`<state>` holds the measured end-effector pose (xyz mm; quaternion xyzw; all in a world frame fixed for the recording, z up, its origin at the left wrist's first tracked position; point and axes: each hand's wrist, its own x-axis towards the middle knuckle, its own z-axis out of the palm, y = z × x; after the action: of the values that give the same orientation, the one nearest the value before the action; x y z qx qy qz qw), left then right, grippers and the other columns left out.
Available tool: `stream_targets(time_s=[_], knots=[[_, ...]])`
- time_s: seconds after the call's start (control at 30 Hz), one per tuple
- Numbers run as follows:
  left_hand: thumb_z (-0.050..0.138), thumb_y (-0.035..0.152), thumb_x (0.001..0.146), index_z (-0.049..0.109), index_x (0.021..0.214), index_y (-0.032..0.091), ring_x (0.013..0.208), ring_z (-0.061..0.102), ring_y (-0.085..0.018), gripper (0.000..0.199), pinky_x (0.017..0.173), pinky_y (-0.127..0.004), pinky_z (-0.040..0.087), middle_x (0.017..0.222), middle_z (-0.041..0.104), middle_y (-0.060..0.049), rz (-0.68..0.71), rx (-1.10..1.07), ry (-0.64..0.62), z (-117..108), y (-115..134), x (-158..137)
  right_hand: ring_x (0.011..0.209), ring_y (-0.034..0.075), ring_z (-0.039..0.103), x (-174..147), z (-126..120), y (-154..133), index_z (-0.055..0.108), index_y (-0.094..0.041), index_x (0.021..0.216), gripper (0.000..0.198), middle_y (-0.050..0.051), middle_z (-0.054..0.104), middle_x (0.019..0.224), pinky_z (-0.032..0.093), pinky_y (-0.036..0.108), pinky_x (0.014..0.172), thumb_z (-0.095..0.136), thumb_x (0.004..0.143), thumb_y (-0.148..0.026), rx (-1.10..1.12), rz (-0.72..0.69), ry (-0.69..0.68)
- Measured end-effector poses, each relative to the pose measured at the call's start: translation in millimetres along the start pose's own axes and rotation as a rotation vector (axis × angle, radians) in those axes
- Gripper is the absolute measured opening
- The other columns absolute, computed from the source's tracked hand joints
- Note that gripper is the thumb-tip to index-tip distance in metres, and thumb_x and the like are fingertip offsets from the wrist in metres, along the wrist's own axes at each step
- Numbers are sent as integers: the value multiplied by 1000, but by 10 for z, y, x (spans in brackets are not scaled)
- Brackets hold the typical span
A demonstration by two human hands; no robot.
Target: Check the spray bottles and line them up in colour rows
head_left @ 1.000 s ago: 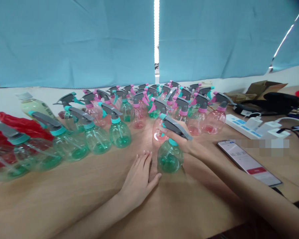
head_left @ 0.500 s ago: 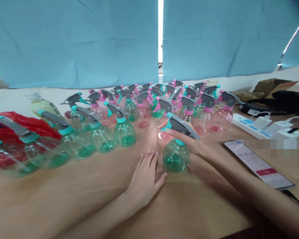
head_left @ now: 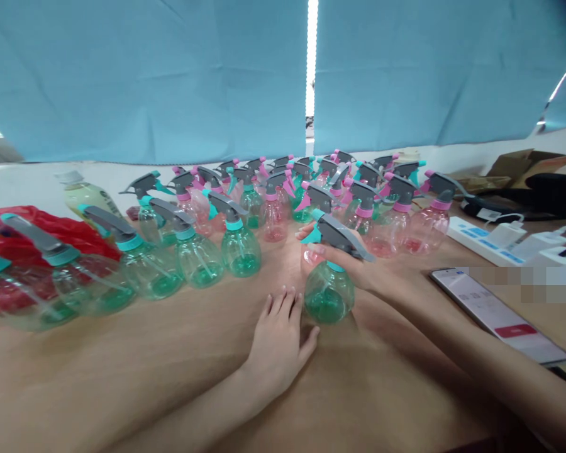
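Observation:
In the head view, a spray bottle (head_left: pixel 329 296) with a clear green body, teal collar and grey trigger head tilts slightly in front of me. My right hand (head_left: pixel 358 267) is closed around its neck from the far right side, thumb and fingertips near the teal trigger. Its palm is partly behind the bottle. My left hand (head_left: pixel 277 343) lies flat on the table, palm down and fingers out, just left of the bottle's base. Whether the base touches the table I cannot tell. Farther left stands a row of similar green bottles (head_left: pixel 241 251).
Pink and green spray bottles (head_left: pixel 428 229) crowd the back of the table (head_left: pixel 170 377). On the right are a phone (head_left: pixel 500 314), a white power strip (head_left: pixel 485 242) with plugs, and a cardboard box (head_left: pixel 528 167). A red plastic bag (head_left: pixel 47 229) and a drink bottle (head_left: pixel 87 198) are left.
The green spray bottle in my right hand has shifted slightly left, closer to my left hand. My left hand stays flat on the table. The whole view has moved a little.

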<state>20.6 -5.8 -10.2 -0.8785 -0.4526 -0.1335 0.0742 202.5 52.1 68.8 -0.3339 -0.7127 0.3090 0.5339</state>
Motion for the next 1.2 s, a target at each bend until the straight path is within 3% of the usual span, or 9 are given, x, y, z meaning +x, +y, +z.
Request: stream_targets(time_s=[0.1,0.23,0.37,0.7,0.97,1.2], knots=[[53,37,91,56,126,2,126,51,-35,50,106,-51,39,134,56,-22,-27,18,13,0,10,-14,73,16,57,38,20,-20,60,-25,87,19,-3,55,71,47,34,75,66,80,-41,82,26,-51],[56,37,89,55,128,1,125,51,-35,53,105,-50,40,134,55,-22,-38,24,14,-20,-5,-39,77,16,60,86,61,-51,62,-24,92,23,-1,62,81,49,33,72,68,79,-41,103,63,-48],[57,36,89,54,128,0,126,50,-36,54,103,-51,42,135,54,-23,-31,12,-1,-39,-31,-67,86,17,62,141,83,-3,66,-24,100,26,3,66,98,50,34,79,67,80,-40,95,-6,-60],[54,35,89,54,126,5,129,48,-35,48,103,-51,41,136,53,-23,-31,-14,-20,-55,-24,-48,97,19,64,143,57,27,66,-26,109,31,4,67,107,50,37,89,69,79,-35,205,42,-108],[51,34,90,53,124,3,127,48,-36,46,104,-53,40,133,55,-24,-22,-47,5,-42,-25,-54,87,17,63,122,68,-44,67,-25,105,25,3,69,102,49,34,78,67,81,-34,141,80,-94],[54,34,89,52,126,3,127,49,-36,49,104,-52,40,134,54,-24,-25,-26,-11,-45,-21,-45,91,19,62,111,86,-72,67,-26,96,18,1,68,95,47,36,84,67,81,-36,102,67,-76]])
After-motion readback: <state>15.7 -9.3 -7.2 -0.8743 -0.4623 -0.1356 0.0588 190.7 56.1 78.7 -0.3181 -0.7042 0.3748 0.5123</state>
